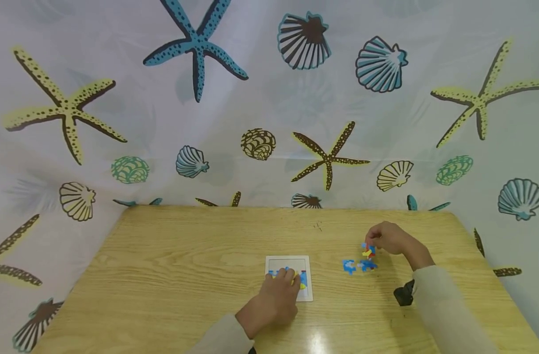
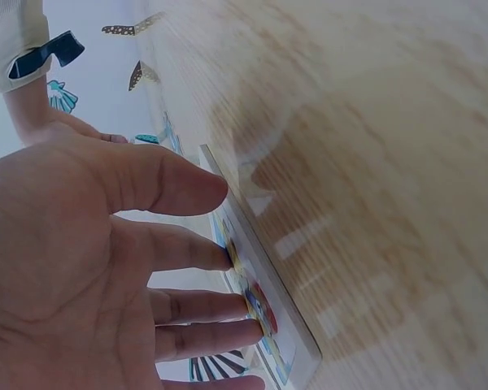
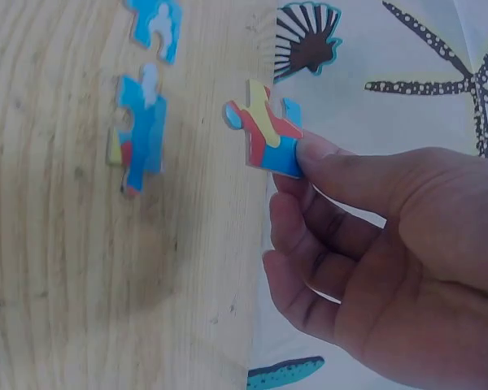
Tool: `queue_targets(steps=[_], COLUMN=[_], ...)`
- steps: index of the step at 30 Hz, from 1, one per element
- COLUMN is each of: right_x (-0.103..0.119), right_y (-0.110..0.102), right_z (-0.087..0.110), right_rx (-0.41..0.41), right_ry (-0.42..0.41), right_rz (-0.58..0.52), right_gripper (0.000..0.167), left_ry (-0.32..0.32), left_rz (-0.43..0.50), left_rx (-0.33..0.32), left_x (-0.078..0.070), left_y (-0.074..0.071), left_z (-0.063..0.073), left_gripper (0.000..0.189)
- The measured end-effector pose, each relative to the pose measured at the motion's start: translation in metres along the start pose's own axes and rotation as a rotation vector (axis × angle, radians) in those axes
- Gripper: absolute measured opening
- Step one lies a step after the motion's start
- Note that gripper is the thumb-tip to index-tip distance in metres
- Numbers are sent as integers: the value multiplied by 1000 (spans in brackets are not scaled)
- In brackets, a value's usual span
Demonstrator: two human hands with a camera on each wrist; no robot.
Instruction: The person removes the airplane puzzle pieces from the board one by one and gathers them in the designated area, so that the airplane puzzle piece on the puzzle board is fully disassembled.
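A white-bordered puzzle tray (image 1: 309, 282) lies on the table with several joined blue, yellow and red pieces in it. My left hand (image 1: 275, 297) rests over it. In the left wrist view its extended fingertips (image 2: 248, 329) touch the pieces, the thumb held apart from them. Off to the right, my right hand (image 1: 389, 238) pinches a red, yellow and blue puzzle piece (image 3: 264, 134) by one corner between thumb and index finger, raised above the table. Below it lie two loose blue pieces, one plain blue and white (image 1: 349, 266), the other with red and yellow edges (image 3: 146, 130).
The wooden table (image 1: 172, 265) extends left of the tray and back to a cloth backdrop (image 1: 234, 113) printed with starfish and shells. A black wrist strap mount (image 1: 404, 294) sits at the right sleeve's cuff.
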State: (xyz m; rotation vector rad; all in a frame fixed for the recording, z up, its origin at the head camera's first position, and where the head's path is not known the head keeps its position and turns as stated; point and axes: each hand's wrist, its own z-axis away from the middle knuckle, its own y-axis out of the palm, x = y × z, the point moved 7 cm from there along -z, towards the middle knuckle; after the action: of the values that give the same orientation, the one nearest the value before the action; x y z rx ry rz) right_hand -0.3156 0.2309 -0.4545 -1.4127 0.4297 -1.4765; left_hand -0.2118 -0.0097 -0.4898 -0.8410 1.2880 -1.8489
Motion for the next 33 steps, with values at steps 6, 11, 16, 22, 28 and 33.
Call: queue_targets(steps=[6,11,16,22,28,33], right_x=[-13,-20,-29,-39,-49,-52], right_y=[-2,-3,-2,3,11,14], right_z=[10,16,19,21,22,22], right_rx=[-5,2,14,30,33,37], right_ry=[-2,-9,22,55,76,91], right_rz=[-12,-9,-1,5,-13,3], right_gripper=[17,17,17,18,16,16], left_ry=[8,7,10,8,3,8], left_rz=[5,9,4,7,9,18], left_rx=[2,-13,-28,-29,-24,-14], left_x=[0,0,0,0,0,1], left_y=[1,0,1,0,2,3], left_z=[0,0,0,0,0,0], left_gripper=[60,59,58,59,59,60])
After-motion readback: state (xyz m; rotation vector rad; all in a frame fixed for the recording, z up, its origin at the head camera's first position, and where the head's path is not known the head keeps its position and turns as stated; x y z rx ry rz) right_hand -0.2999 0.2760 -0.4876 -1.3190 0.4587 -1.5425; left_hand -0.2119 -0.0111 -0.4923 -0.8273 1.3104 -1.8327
